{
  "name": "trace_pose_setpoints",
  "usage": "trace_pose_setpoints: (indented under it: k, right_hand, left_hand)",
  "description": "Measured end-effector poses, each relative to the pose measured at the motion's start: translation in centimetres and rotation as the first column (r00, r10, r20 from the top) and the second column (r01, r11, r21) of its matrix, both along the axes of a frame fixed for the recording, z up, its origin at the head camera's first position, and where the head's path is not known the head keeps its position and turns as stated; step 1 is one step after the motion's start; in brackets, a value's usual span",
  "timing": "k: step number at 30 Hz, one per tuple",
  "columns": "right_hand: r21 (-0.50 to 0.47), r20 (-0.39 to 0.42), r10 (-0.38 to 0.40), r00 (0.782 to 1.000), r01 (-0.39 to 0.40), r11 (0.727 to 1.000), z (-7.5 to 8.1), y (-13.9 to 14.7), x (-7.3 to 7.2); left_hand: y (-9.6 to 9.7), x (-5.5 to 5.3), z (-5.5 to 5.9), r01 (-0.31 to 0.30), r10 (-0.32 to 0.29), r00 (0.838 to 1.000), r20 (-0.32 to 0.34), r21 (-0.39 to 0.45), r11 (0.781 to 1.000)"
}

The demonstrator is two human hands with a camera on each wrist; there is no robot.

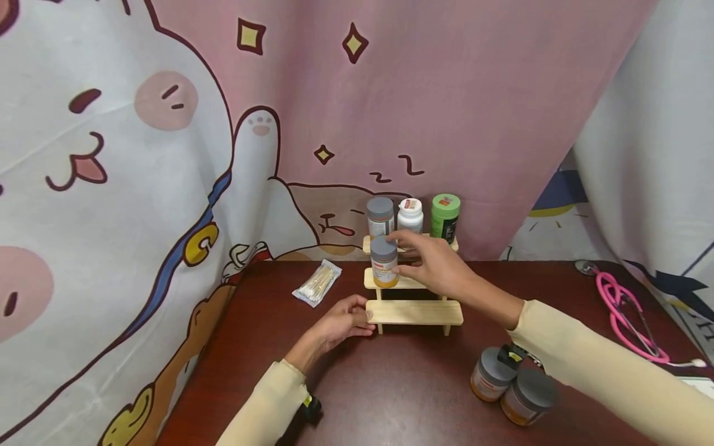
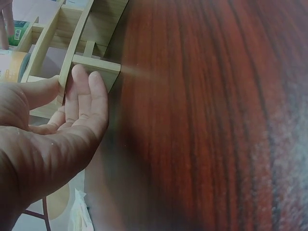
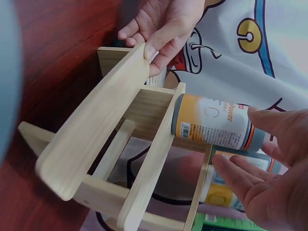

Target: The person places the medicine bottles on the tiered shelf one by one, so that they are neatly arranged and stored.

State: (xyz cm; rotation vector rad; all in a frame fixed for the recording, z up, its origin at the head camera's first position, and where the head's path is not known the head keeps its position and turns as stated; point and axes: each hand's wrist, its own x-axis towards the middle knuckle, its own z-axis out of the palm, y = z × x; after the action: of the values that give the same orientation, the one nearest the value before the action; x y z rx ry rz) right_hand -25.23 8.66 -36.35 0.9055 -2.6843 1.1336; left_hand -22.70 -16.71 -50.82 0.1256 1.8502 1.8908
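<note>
Shelf (image 1: 415, 313) by the desk's (image 1: 413, 384) back edge; gray-lidded jar (image 1: 385, 272) upright at the middle step's (image 1: 409, 283) left end, plank running on rightward; I read "Power" on its label (image 3: 219, 115); right hand (image 1: 437, 263) reaches over, fingers spread, touching jar; left hand (image 1: 343, 322) pinches the bottom step's (image 3: 94, 125) left end.

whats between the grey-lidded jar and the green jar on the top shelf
A white bottle stands between the grey-lidded jar and the green jar, as the head view shows.
</note>
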Motion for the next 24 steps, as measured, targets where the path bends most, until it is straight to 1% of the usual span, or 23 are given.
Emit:
trace_pose_setpoints:
  k: [5,9,12,14,18,21,24]
  right_hand:
    - [0.029,0.036,-0.055,0.998,0.054,0.998,0.3,2.2,1.2]
    - [0.019,0.038,-0.090,0.995,0.089,0.996,0.2,4.4,2.6]
    - [0.016,0.031,-0.110,0.993,0.110,0.994,-0.3,6.3,3.8]
    - [0.032,0.018,-0.118,0.993,0.118,0.993,-0.6,7.5,4.6]
    - [0.060,-0.005,-0.116,0.993,0.116,0.991,-1.2,9.8,6.1]
    - [0.083,0.000,-0.116,0.993,0.115,0.990,-1.7,11.3,7.3]
    - [0.108,0.018,-0.129,0.991,0.127,0.986,-2.3,12.7,8.8]
  left_hand:
    - [0.0,0.0,-0.1,-0.003,0.003,1.000,-0.001,0.005,1.000]
    - [0.0,-0.1,-0.2,-0.004,0.004,1.000,-0.001,0.011,1.000]
    - [0.0,-0.1,-0.1,-0.002,0.002,1.000,-0.002,0.012,1.000]
    - [0.0,-0.2,-0.1,-0.004,0.004,1.000,0.001,0.013,1.000]
    - [-0.1,-0.1,0.0,-0.006,0.006,1.000,0.004,0.010,1.000]
    - [-0.1,0.0,0.0,-0.005,0.005,1.000,0.011,0.005,1.000]
    - [0.0,0.0,-0.2,0.004,-0.004,1.000,0.007,0.007,1.000]
